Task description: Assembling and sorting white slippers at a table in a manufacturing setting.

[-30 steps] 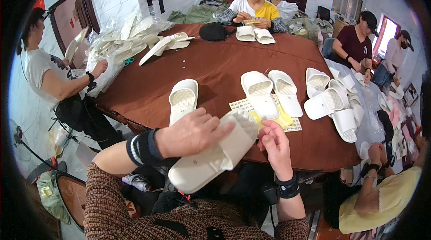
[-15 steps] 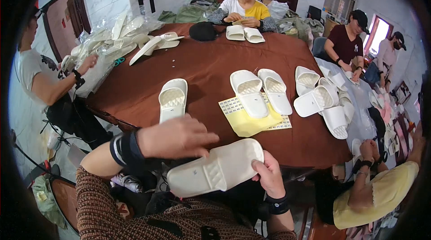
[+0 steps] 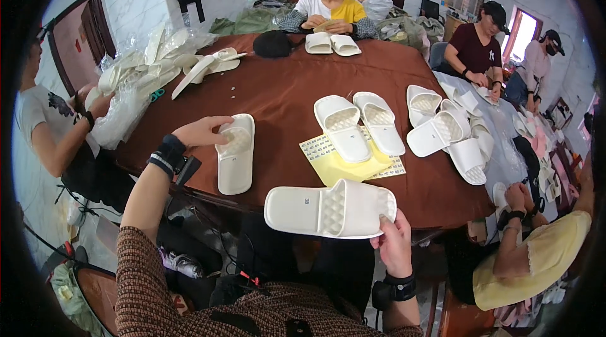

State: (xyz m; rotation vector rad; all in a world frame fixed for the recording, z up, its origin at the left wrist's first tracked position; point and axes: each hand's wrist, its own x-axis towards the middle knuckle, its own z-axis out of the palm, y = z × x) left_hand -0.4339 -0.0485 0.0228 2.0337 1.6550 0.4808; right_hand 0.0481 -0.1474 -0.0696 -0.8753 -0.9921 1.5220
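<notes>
Right hand point(image 3: 392, 243) grips white slipper point(image 3: 331, 209); left hand point(image 3: 201, 131) open, apparently touching second slipper point(image 3: 235, 154).

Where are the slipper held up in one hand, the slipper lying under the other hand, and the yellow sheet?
held slipper point(image 3: 328, 209), head view, quilted strap
table slipper point(image 3: 235, 159), head view, sole middle
yellow sheet point(image 3: 334, 166), head view, bare lower part

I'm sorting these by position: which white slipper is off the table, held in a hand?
The white slipper nearest the camera, held sideways at one end by the right hand. The left hand only touches another slipper lying on the brown table.
</notes>
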